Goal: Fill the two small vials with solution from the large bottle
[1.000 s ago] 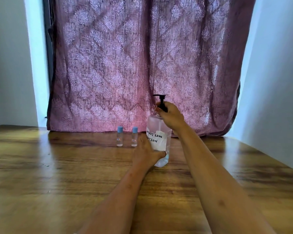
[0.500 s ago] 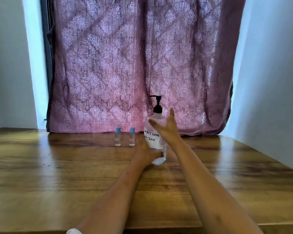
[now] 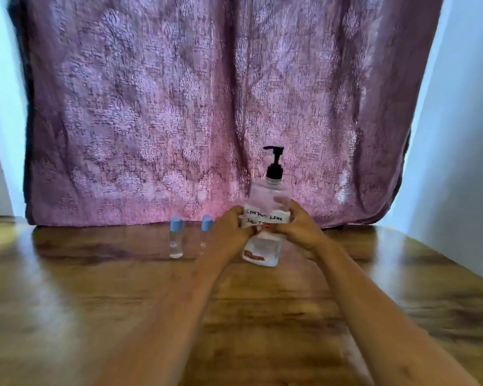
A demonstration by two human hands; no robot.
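Note:
A large clear bottle (image 3: 265, 246) with a black pump top (image 3: 274, 162) and a white handwritten label stands upright on the wooden table (image 3: 95, 302). My left hand (image 3: 227, 232) grips its left side and my right hand (image 3: 299, 229) grips its right side, both around the label. Two small clear vials with blue caps stand upright to the left of the bottle: the left vial (image 3: 176, 238) in full view, the right vial (image 3: 205, 227) partly hidden behind my left hand.
A purple patterned curtain (image 3: 207, 107) hangs right behind the bottle and vials, down to the table's far edge. Pale walls stand at both sides. The table's right edge runs diagonally at the far right.
My right hand has come down from the pump top to the bottle's right side and now grips it. My left hand stays on the left side. The camera has moved closer.

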